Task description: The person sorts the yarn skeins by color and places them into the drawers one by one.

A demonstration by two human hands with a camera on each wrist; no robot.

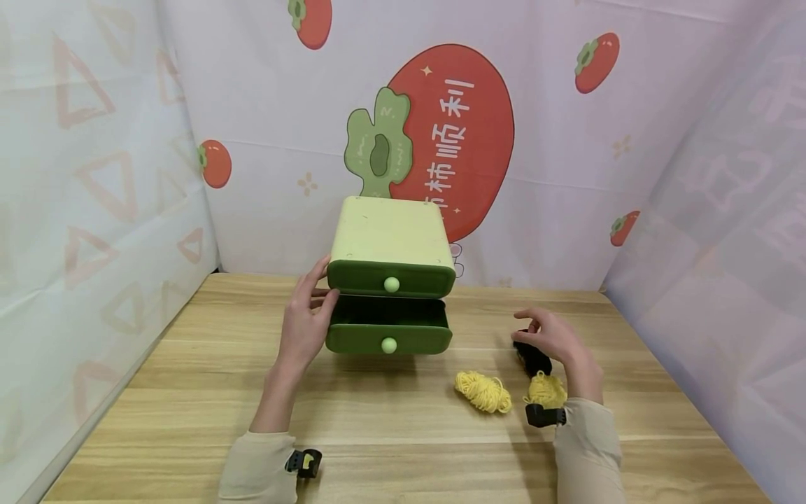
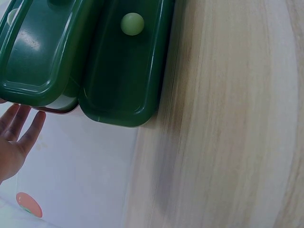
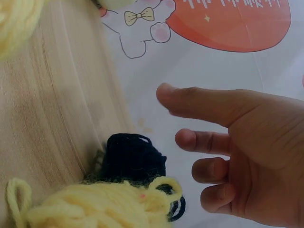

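Observation:
A small chest (image 1: 390,231) with a pale yellow-green top stands at the middle of the table. Its upper green drawer (image 1: 362,278) is shut, while the lower green drawer (image 1: 415,339) is pulled out, its inside dark. My left hand (image 1: 307,318) touches the chest's left side with fingers fairly straight, which the left wrist view also shows. Over a black yarn bundle (image 1: 535,362) hovers my right hand (image 1: 557,339), fingers loosely bent; in the right wrist view nothing lies between them. A yellow yarn bundle (image 1: 546,390) adjoins the black one, below my right wrist.
Another yellow yarn skein (image 1: 483,392) lies between the chest and my right forearm. The wooden table (image 1: 157,420) ends at a printed cloth backdrop (image 1: 271,210) with tomato-like fruit pictures. Cloth walls also rise on the left and right.

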